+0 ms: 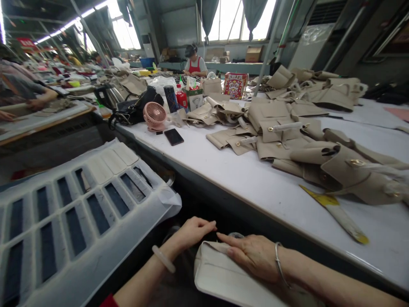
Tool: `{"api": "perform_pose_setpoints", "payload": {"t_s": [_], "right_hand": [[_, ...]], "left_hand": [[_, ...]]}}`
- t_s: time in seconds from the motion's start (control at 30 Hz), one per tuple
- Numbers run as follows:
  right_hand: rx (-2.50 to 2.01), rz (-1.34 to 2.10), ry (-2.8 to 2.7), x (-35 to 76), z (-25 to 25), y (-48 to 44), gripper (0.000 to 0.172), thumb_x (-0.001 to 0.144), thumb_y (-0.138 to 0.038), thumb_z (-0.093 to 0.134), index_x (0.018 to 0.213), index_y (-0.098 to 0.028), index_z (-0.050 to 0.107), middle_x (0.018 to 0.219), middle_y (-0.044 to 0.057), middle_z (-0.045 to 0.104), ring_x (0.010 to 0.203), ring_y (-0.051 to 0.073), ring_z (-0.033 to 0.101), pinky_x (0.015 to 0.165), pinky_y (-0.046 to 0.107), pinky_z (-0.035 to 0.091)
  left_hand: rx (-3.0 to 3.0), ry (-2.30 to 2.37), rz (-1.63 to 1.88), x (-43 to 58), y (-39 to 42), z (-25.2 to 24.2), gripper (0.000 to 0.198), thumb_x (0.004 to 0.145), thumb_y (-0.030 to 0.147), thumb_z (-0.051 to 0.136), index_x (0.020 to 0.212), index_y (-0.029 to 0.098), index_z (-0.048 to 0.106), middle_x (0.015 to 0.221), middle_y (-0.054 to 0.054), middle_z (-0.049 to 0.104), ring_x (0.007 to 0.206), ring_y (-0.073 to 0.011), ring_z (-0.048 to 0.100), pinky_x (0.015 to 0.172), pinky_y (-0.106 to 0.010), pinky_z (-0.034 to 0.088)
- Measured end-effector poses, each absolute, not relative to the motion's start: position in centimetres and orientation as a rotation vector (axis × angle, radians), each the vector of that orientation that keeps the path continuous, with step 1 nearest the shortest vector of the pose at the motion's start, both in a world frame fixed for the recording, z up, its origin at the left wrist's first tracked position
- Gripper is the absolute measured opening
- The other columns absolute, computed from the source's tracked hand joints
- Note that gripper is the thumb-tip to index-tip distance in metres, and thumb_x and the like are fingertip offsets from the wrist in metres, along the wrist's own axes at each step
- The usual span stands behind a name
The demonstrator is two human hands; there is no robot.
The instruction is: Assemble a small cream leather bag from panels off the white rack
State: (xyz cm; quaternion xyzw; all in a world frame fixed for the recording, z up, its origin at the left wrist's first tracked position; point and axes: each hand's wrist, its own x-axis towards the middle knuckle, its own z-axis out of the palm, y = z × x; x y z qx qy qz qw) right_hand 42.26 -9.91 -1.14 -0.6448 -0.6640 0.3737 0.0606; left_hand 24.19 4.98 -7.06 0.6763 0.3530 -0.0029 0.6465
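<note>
Cream bag point(223, 273) under the right hand, low beside the counter

The right hand point(255, 253) lies over the bag's top edge, forefinger stretched forward and thumb against the surface; whether it grips, I cannot tell. The left hand point(191, 230) reaches in from the other side, its fingers close together and their tips just short of the right forefinger; whether they pinch anything is unclear.

Both hands work in the dark gap between the counter point(220, 175) and a pale slotted tray point(96, 260). The counter's edge slants down to the right, with a white strip of surface between it and the heaped beige pieces point(277, 121). A yellow-tipped tool point(338, 213) lies on that strip.

The tray's long slots show dark bottoms; one holds a slim light strip point(85, 181). Farther back stand a red bottle point(181, 99) and a patterned box point(235, 86), contents hidden.
</note>
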Motion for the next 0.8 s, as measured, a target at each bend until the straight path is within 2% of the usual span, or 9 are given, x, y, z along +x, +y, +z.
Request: {"api": "perform_pose_setpoints", "payload": {"t_s": [0.07,0.13,0.27,0.37,0.47,0.57,0.63,0.73,0.8], "right_hand": [[-1.997,1.223,-2.043,43.4,-0.4,-11.1,0.055,0.097,-0.053,0.027,0.149,-0.036,0.032,0.128,0.014,0.063,0.11,0.039,0.063,0.092,0.059,0.048],[-2.026,1.313,-2.01,44.8,0.4,-12.4,0.054,0.096,-0.054,0.028,0.148,-0.038,0.032,0.133,0.012,0.06,0.113,0.039,0.061,0.095,0.059,0.046],[-2.074,1.461,-1.894,47.4,1.4,-14.9,0.051,0.095,-0.059,0.029,0.143,-0.045,0.039,0.132,0.006,0.061,0.117,0.036,0.06,0.098,0.057,0.044],[-2.1,1.494,-1.822,48.5,1.5,-15.5,0.052,0.093,-0.063,0.033,0.14,-0.045,0.044,0.128,0.006,0.065,0.114,0.037,0.061,0.097,0.058,0.044],[-2.04,1.477,-1.771,49.1,1.1,-15.2,0.054,0.089,-0.064,0.042,0.137,-0.04,0.05,0.133,0.005,0.06,0.12,0.037,0.057,0.102,0.055,0.042],[-1.994,1.241,-1.402,49.8,-0.3,-16.4,0.057,0.086,-0.066,0.048,0.129,-0.032,0.061,0.135,0.005,0.06,0.125,0.032,0.054,0.109,0.049,0.038],[-1.93,0.941,-0.85,49.5,-2.4,-18.9,0.063,0.081,-0.071,0.05,0.117,-0.023,0.069,0.124,0.01,0.067,0.114,0.03,0.061,0.103,0.045,0.044],[-1.733,0.547,0.021,45.9,-7.3,-23.9,0.061,0.073,-0.075,0.056,0.089,-0.017,0.068,0.09,0.011,0.072,0.084,0.025,0.068,0.077,0.038,0.055],[-1.537,0.606,0.374,41.8,-10.9,-26.2,0.055,0.076,-0.072,0.057,0.081,-0.018,0.063,0.078,0.008,0.07,0.074,0.022,0.068,0.071,0.035,0.055]], "left_hand": [[1.599,0.668,-0.135,24.6,5.5,-4.1,0.049,0.08,0.059,0.061,0.093,0.015,0.077,0.078,-0.004,0.071,0.074,-0.0167,0.059,0.067,-0.025,0.041],[1.725,0.542,-0.291,25.2,5.4,-1.8,0.041,0.077,0.052,0.066,0.095,0.018,0.078,0.08,-0.003,0.073,0.071,-0.0156,0.06,0.062,-0.023,0.039],[1.939,0.494,-0.421,26.4,4.7,0.1,0.03,0.073,0.041,0.07,0.096,0.024,0.078,0.085,0.0,0.075,0.083,-0.0185,0.066,0.066,-0.021,0.043],[2.021,0.493,-0.463,27.1,4.5,0.2,0.026,0.074,0.04,0.068,0.094,0.026,0.078,0.084,0.001,0.075,0.083,-0.0185,0.067,0.068,-0.022,0.044],[2.139,0.481,-0.43,27.4,4.1,0.6,0.027,0.075,0.041,0.068,0.097,0.029,0.077,0.091,0.002,0.074,0.087,-0.0194,0.066,0.072,-0.024,0.044],[2.28,0.474,-0.158,27.3,2.1,1.3,0.023,0.075,0.034,0.07,0.097,0.027,0.072,0.103,0.001,0.07,0.095,-0.0195,0.061,0.078,-0.026,0.043],[2.27,0.461,-0.005,27.1,-0.3,1.7,0.012,0.078,0.028,0.067,0.09,0.024,0.067,0.099,0.0,0.066,0.094,-0.0177,0.059,0.079,-0.026,0.042],[2.198,0.39,0.024,26.9,-4.4,2.0,0.005,0.081,0.026,0.065,0.085,0.022,0.062,0.093,0.0,0.063,0.092,-0.0176,0.056,0.082,-0.028,0.04],[2.201,0.325,0.015,27.2,-6.7,1.9,0.008,0.08,0.026,0.067,0.083,0.022,0.062,0.093,-0.001,0.063,0.094,-0.0197,0.056,0.085,-0.032,0.039]]}}
